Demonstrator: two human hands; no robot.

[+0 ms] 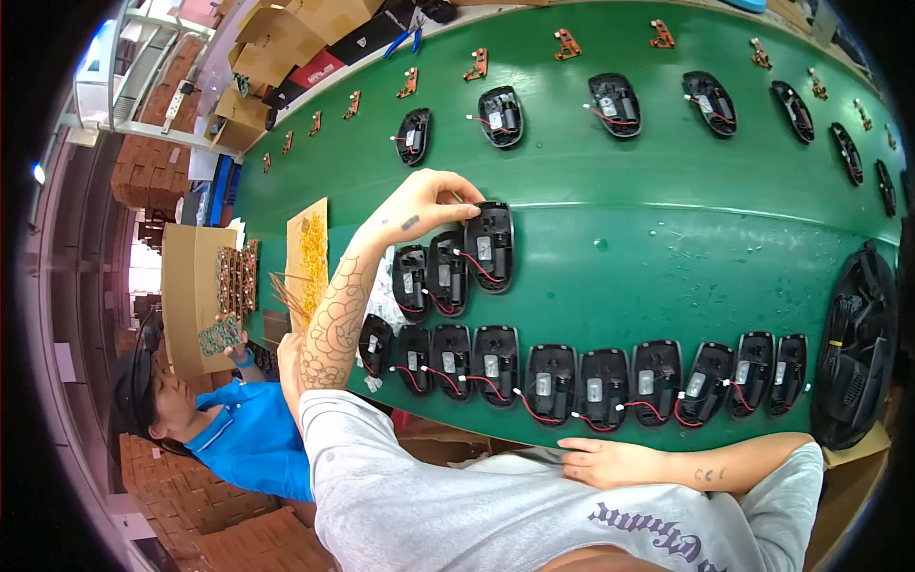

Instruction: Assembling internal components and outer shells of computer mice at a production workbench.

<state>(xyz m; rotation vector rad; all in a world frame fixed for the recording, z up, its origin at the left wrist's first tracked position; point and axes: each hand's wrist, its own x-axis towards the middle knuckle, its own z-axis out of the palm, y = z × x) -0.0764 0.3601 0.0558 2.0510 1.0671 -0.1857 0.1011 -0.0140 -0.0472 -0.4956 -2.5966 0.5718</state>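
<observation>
My left hand (434, 203) reaches far over the green table, its thumb and fingers pinching the top end of a black mouse-shaped plastic housing (492, 250). That housing has a pale label and a red wire with a white plug. Close beside it on the left lie two similar housings (447, 276). My right hand (610, 464) rests at the near table edge against my shirt, fingers stretched out and holding nothing. Just beyond it runs a near row of several like housings (602, 391), most with red wires showing.
Farther off are a row of spaced housings (615, 103) and several small orange circuit boards (568, 44). A black bundle of shells (851, 353) sits at the right edge. To the left are cardboard with yellow bits (310, 253) and a co-worker in blue (243, 429) holding a green board (220, 336).
</observation>
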